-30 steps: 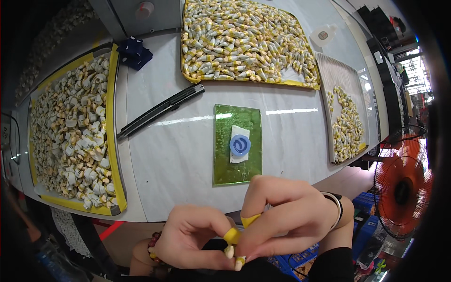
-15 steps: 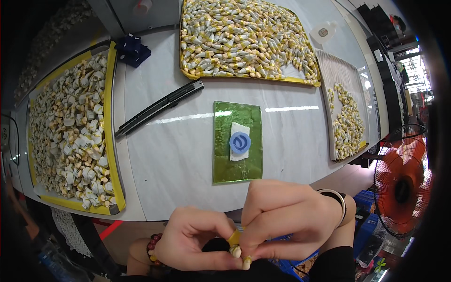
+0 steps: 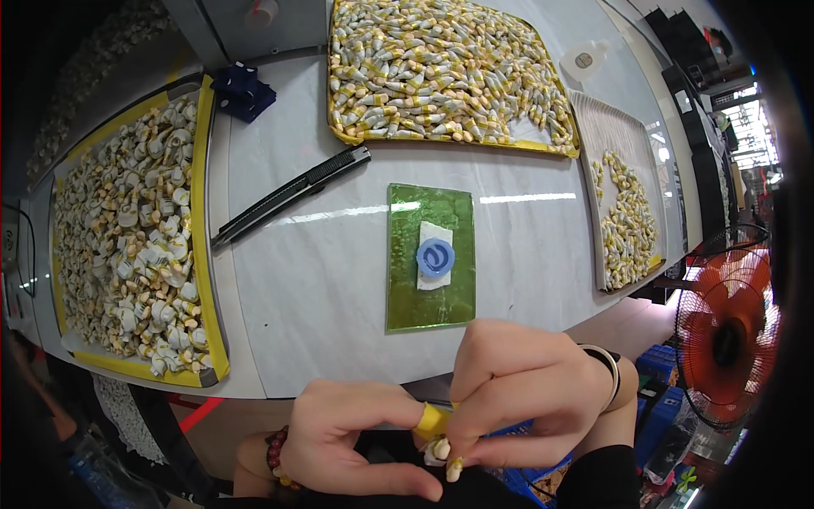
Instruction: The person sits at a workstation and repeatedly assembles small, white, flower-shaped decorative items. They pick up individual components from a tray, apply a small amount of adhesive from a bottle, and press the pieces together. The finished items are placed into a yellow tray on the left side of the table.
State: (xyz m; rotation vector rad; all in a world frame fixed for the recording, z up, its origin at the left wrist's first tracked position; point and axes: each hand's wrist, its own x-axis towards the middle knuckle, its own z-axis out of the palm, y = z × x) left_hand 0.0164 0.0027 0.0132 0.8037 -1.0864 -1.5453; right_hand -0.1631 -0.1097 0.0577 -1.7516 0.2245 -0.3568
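Observation:
Over my lap at the table's front edge, my two hands meet around tiny white-and-cream wrapped pieces. My left hand (image 3: 360,437) has a yellow band (image 3: 432,420) around its index finger. A small wrapped piece (image 3: 438,450) touches that finger's tip, while the thumb is stretched out below, apart from it. My right hand (image 3: 530,399) is closed, its thumb and fingertips pinching a second small piece (image 3: 455,468) with a pale tip. The hands partly hide both pieces. Beyond them, a blue round cup (image 3: 435,257) sits on a white pad (image 3: 435,285) on a green plate (image 3: 431,312).
Left stands a yellow-edged tray (image 3: 206,254) heaped with loose pieces. A large tray (image 3: 458,146) of wrapped pieces lies at the back, a smaller tray (image 3: 606,131) at right. Also present are a black utility knife (image 3: 292,193), dark cloth (image 3: 243,92), white bottle (image 3: 585,61) and orange fan (image 3: 727,335).
My left thumb has moved down, away from the wrapped piece it pressed before. My right hand has shifted slightly right, still pinching. The view has moved a little.

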